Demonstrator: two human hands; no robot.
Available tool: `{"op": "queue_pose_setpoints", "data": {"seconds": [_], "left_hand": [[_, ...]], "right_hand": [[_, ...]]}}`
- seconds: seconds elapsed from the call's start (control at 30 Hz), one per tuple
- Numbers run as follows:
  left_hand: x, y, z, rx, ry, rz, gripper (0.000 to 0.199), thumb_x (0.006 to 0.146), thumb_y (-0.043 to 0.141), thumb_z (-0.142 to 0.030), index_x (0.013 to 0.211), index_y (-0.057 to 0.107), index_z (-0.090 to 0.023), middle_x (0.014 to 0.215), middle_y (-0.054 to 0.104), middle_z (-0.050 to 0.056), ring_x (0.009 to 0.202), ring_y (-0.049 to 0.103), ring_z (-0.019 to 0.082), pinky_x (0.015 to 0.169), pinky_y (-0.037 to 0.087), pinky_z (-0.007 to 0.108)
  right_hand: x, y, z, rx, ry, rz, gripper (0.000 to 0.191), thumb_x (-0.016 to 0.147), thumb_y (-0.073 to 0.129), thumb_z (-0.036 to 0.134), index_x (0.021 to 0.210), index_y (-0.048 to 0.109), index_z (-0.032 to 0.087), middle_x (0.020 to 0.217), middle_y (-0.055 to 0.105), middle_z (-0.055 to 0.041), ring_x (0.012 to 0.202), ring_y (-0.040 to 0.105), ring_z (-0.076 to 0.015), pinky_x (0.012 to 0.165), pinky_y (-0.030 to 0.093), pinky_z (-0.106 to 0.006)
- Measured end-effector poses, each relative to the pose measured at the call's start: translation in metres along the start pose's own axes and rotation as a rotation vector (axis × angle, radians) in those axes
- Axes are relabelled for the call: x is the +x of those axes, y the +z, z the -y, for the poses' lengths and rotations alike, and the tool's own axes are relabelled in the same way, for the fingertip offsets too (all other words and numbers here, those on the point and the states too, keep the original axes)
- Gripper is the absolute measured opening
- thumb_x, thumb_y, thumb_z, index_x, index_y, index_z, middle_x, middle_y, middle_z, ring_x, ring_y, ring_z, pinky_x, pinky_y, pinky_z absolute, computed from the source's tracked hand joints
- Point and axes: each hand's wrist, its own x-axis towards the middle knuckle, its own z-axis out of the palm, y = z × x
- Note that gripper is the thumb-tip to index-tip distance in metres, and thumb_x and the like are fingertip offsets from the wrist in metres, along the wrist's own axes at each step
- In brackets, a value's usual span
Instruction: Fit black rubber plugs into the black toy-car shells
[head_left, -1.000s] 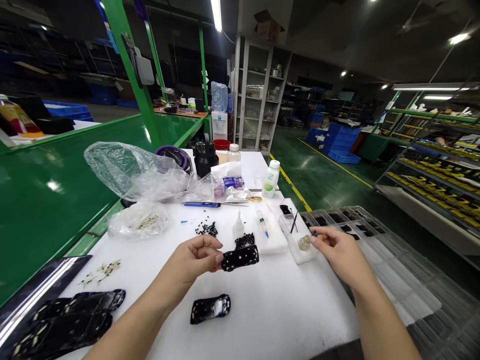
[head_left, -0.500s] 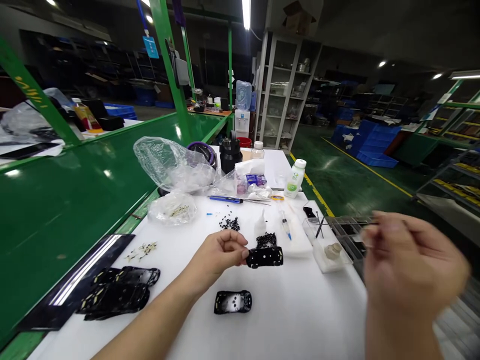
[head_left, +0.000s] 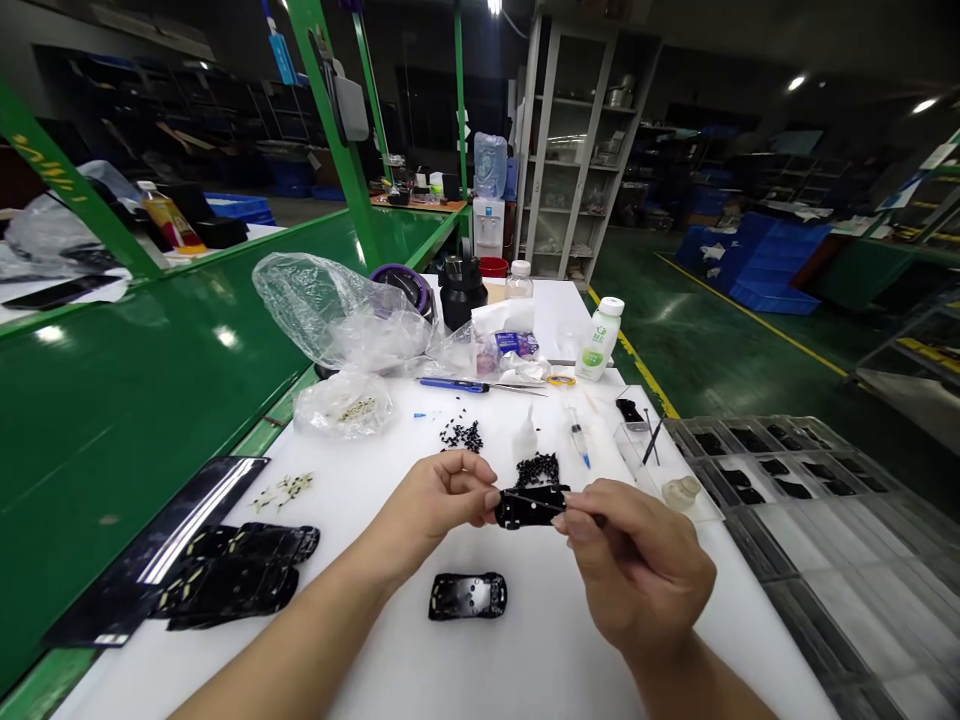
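Observation:
My left hand [head_left: 442, 500] pinches the left end of a flat black toy car base [head_left: 516, 516] above the white table. My right hand [head_left: 645, 570] is closed on a thin dark rod-like tool [head_left: 541, 503], which lies across the car base. Whether the tool's tip touches the base I cannot tell. Just beyond the base is a pile of small black parts [head_left: 538, 467]. Below it on the table, a black toy car body [head_left: 468, 597] rests by itself. Several more black car bodies [head_left: 232, 585] are heaped at the left.
Small pale parts [head_left: 283, 490] and another black pile [head_left: 463, 437] lie on the table. Farther back are a blue cutter [head_left: 454, 384], a syringe [head_left: 580, 440], a white bottle [head_left: 600, 340] and plastic bags [head_left: 345, 320]. A compartment tray [head_left: 847, 560] is on the right.
My right hand has come in from the far right to the car base, bringing the thin tool over it. My left hand keeps hold of the base. The view has shifted slightly.

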Motion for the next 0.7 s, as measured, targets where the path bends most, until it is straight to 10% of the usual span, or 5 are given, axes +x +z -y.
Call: {"op": "queue_pose_setpoints", "data": {"seconds": [0.7], "left_hand": [[-0.0017,0.0022,-0.0039,0.014,-0.002,-0.003,0.022,0.069,0.080,-0.022,0.079,0.062,-0.016,0.060,0.069,-0.003,0.057,0.059,0.008,0.059,0.043,0.021]], "right_hand": [[0.0038,0.0022,0.0030,-0.016,0.085,0.061,0.015,0.083,0.065,0.009,0.093,0.068,0.021,0.070,0.065,0.0028,0.052,0.051,-0.0069,0.052,0.047,-0.020]]}}
